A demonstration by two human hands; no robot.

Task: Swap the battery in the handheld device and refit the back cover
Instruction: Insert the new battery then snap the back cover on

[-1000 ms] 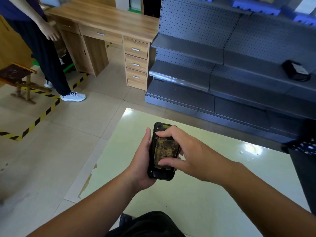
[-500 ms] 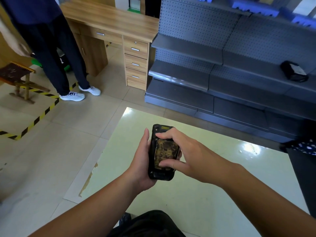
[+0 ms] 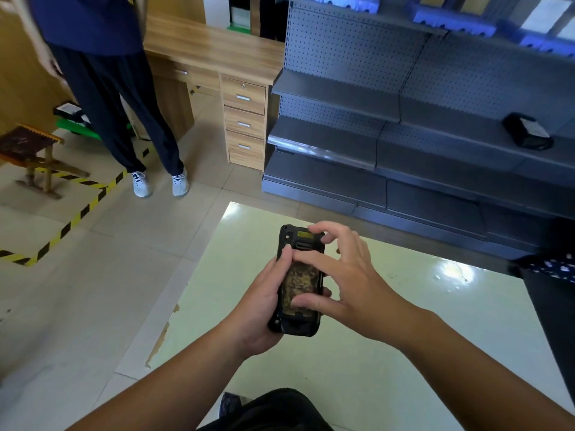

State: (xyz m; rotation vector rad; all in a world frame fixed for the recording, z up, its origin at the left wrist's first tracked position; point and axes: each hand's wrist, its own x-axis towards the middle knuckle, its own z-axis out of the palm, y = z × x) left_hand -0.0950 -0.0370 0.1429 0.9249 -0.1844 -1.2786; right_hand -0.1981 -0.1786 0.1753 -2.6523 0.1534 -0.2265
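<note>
Handheld device (image 3: 297,284), back upward, cradled in the closed left hand (image 3: 261,303); right hand (image 3: 342,275) fingers (image 3: 306,256) spread, pressing its mottled back panel (image 3: 300,283).

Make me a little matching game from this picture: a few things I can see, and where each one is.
Things:
1. handheld device
2. black pack
3. wooden stool
4. white trainers

Places:
A. on the grey shelf at right
B. on the tiled floor in front of the desk, on a standing person
C. held in the left hand above the pale green table
D. far left, next to the yellow and black floor tape

Pairs: 1-C, 2-A, 3-D, 4-B
</note>
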